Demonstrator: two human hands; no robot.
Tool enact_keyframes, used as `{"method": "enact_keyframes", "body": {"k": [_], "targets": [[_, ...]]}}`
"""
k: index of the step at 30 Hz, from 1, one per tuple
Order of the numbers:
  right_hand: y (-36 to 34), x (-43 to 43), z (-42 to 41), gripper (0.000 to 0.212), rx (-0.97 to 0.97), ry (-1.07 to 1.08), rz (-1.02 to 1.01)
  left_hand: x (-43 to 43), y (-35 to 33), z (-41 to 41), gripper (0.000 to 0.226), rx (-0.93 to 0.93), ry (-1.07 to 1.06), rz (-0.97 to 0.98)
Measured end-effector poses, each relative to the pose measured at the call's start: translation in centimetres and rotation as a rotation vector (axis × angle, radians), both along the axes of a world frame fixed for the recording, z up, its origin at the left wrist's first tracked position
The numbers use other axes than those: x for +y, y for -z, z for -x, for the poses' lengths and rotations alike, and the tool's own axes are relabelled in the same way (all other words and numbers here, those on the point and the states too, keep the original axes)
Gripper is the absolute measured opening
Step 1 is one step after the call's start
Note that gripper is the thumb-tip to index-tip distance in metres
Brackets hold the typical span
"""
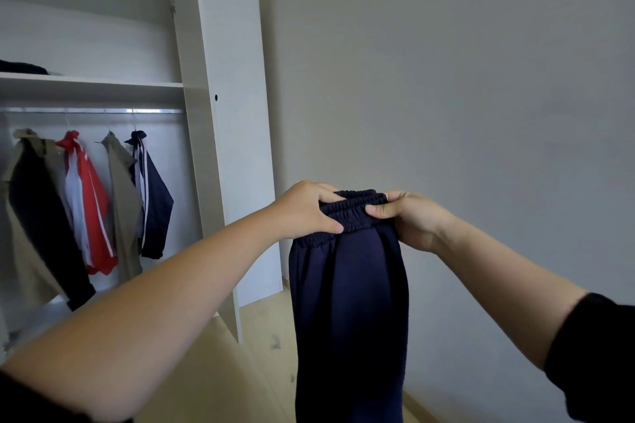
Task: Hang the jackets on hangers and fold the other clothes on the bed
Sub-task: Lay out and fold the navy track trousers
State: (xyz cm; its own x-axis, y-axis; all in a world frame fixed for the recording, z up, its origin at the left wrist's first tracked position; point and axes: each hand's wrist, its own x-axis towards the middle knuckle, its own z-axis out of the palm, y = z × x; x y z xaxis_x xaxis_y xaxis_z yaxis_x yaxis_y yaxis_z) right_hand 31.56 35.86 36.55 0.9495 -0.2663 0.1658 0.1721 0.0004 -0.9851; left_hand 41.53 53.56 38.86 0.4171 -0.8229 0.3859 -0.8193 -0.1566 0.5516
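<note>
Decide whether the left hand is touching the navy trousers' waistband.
Touching. The head view shows the left hand pinching the waistband of the trousers, fingers curled over it.

White wardrobe (187, 45) (door (237, 148) open); grey wall (446, 79); wooden floor (261, 371).

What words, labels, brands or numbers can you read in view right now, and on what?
No readable text anywhere in view.
The trousers, held at the waistband by the left hand and right hand: no label or print shows.
The red jacket and navy jacket: white stripes only; any logo is too small to tell.
The wardrobe door: no sign, only a dark round spot.
</note>
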Motion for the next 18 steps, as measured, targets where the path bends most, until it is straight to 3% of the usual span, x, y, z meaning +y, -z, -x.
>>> {"method": "enact_keyframes", "body": {"k": [4,8,10,18], "targets": [[0.4,0.2,-0.2,0.013,-0.074,0.091,-0.01,-0.2,0.0,0.2,0.041,-0.003,0.027,-0.002],[0.8,1.1,-0.3,0.016,-0.157,0.176,-0.149,-0.4,-0.1,0.3,0.034,0.021,-0.002,0.003],[1.0,1.4,-0.5,0.028,-0.175,0.225,-0.193,-0.4,-0.1,0.2,0.025,-0.009,-0.058,-0.011],[1.7,1.7,-0.8,0.029,-0.195,0.346,-0.205,0.5,0.5,-0.8,0.024,-0.154,-0.092,-0.157]]}}
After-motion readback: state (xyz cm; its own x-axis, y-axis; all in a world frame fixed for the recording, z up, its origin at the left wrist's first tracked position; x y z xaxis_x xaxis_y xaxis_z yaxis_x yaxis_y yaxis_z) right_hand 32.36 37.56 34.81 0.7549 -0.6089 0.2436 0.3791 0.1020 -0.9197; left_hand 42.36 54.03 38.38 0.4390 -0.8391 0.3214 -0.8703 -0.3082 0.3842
